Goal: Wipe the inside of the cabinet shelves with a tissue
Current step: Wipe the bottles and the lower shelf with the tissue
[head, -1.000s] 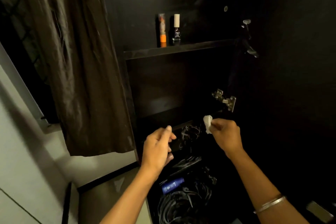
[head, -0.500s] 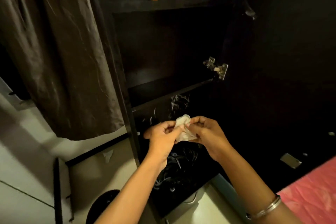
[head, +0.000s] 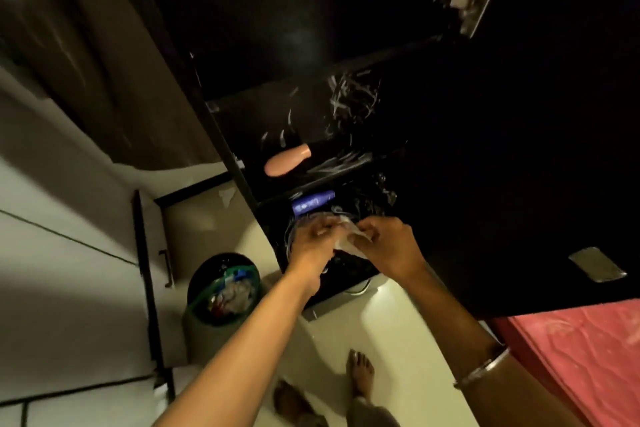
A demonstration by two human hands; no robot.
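A white tissue (head: 348, 240) is stretched between both hands in front of the lowest shelf of the dark cabinet (head: 311, 87). My left hand (head: 311, 243) pinches its left side and my right hand (head: 389, 246) pinches its right side. The view is blurred, so the fingers are hard to make out. Behind the hands, the bottom compartment holds tangled cables (head: 346, 263) and a blue tube (head: 313, 204). A pink bottle (head: 287, 159) lies on the shelf above.
The open cabinet door (head: 519, 149) with a metal hinge (head: 464, 0) stands at the right. A waste bin (head: 221, 291) with rubbish sits on the floor at the left. A brown curtain (head: 86, 45) hangs left of the cabinet; a pink bedspread (head: 581, 357) is at the lower right.
The camera has tilted down, so the lower shelves, bin and floor have come into view. My left hand joined my right on the tissue and both have been pulling it open.
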